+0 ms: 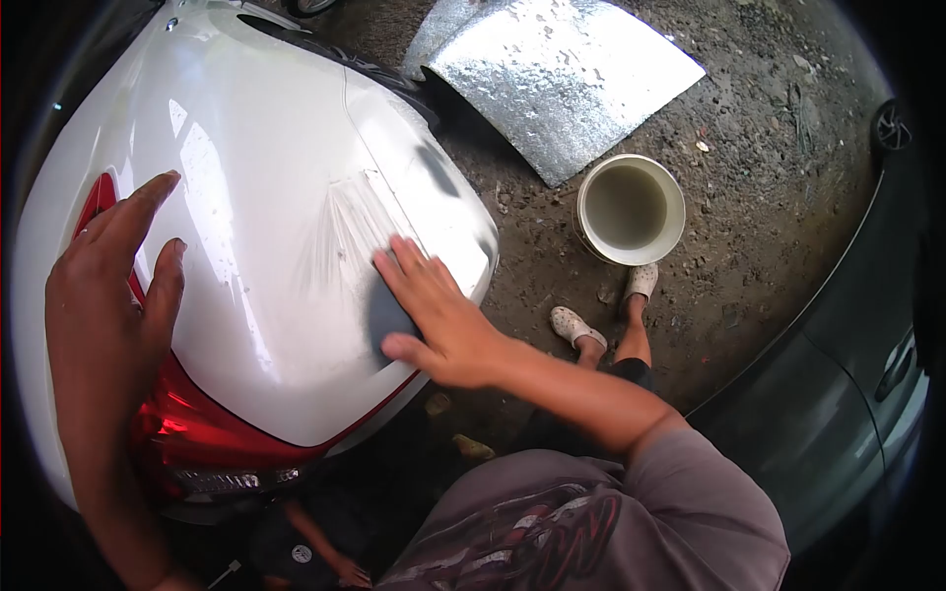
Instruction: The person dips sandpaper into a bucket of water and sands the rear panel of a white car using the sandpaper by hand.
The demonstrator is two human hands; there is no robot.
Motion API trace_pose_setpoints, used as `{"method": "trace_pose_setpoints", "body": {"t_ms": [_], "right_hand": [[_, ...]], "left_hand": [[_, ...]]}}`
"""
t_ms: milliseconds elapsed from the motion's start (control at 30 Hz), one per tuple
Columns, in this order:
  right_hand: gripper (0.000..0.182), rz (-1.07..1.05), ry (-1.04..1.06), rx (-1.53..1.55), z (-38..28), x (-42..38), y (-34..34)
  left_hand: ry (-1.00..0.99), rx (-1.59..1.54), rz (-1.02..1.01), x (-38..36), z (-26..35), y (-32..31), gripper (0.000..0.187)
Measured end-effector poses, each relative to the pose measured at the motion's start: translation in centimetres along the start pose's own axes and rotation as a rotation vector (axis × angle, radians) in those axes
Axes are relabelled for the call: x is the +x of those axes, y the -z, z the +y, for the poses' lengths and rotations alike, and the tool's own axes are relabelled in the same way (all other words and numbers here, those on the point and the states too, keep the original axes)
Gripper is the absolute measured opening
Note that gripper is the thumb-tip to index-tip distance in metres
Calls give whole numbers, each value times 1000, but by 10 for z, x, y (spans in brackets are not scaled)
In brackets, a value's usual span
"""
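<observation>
Dark pad [384, 313] mostly under right hand [434, 320]; grey car [838, 414] cut off

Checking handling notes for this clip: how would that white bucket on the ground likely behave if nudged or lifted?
The white bucket looks nearly full of murky liquid, so probably heavy and prone to slosh. Its broad upright stance on gritty ground suggests it would drag, not tip.
</observation>
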State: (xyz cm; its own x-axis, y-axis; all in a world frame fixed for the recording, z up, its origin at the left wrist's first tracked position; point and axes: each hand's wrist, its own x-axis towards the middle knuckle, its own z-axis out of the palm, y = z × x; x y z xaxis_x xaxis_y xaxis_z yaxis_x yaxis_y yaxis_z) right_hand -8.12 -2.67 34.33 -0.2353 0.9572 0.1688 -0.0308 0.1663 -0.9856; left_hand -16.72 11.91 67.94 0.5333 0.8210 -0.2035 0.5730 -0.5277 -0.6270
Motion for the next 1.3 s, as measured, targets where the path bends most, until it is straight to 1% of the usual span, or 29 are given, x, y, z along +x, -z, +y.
{"method": "trace_pose_setpoints", "body": {"t_ms": [33,67,133,200,233,267,300,333,433,500,533,633,700,733,800,867,900,967,1000,1033,1100,1133,1200,1233,1267,1300], "right_hand": [[96,-6,6,-19,-7,-23,-3],[96,-21,4,-14,-8,-22,-3],[93,-27,5,-32,-8,-8,2],[94,-3,16,-24,9,65,2],[96,12,20,-3,13,90,0],[96,21,21,-1,12,93,-1],[96,26,19,25,12,93,-3],[97,25,12,48,11,91,-3],[99,-4,77,-38,-18,-4,-5],[100,-2,72,10,-31,-30,-7],[100,-8,71,11,-24,-17,-8],[102,-25,92,-9,10,76,2],[103,-41,-11,41,18,123,6],[104,-46,24,21,10,114,5],[106,-84,126,-45,-19,64,2],[105,-108,215,-6,-54,17,5],[104,-103,247,34,-63,10,4],[104,-119,232,-11,-42,44,4],[104,-126,217,-58,-27,73,7],[104,-134,87,26,-12,108,10],[106,-114,-15,68,4,144,15],[106,-114,-8,64,1,136,13],[110,-125,99,-23,-26,88,11],[114,-131,198,-52,-45,61,8],[114,-152,238,-30,-64,43,6],[115,-165,280,-11,-74,35,6]], "left_hand": [[16,-21,-44,0,-1,2,43],[32,-43,-86,-1,-1,1,44],[25,-41,-92,-2,-3,-2,44],[18,-31,-68,0,-3,-1,44],[3,-11,-18,0,-3,-2,42],[-18,10,29,1,-3,-3,41],[-32,13,28,2,-4,-3,41],[-45,14,30,1,-5,-3,42],[-19,12,25,1,-2,-4,42],[9,9,-11,-2,-4,-5,42],[-14,-31,-5,-1,-7,-7,42],[-32,-60,27,1,-3,-3,42],[-32,-41,37,2,0,1,42],[-29,-30,35,2,0,0,42],[-5,-34,39,3,0,0,42],[66,-122,-94,1,2,4,46],[83,-124,-100,-1,2,3,46],[10,-127,-84,0,0,4,48],[22,-128,-74,2,1,5,48],[29,-139,-68,2,2,5,48],[38,-144,-60,1,4,8,49],[43,-167,-55,2,3,8,48],[76,-202,-52,2,4,10,47],[48,-198,-55,2,6,11,46],[15,-194,-65,-1,5,10,45],[26,-199,-73,-2,3,8,45]]}}
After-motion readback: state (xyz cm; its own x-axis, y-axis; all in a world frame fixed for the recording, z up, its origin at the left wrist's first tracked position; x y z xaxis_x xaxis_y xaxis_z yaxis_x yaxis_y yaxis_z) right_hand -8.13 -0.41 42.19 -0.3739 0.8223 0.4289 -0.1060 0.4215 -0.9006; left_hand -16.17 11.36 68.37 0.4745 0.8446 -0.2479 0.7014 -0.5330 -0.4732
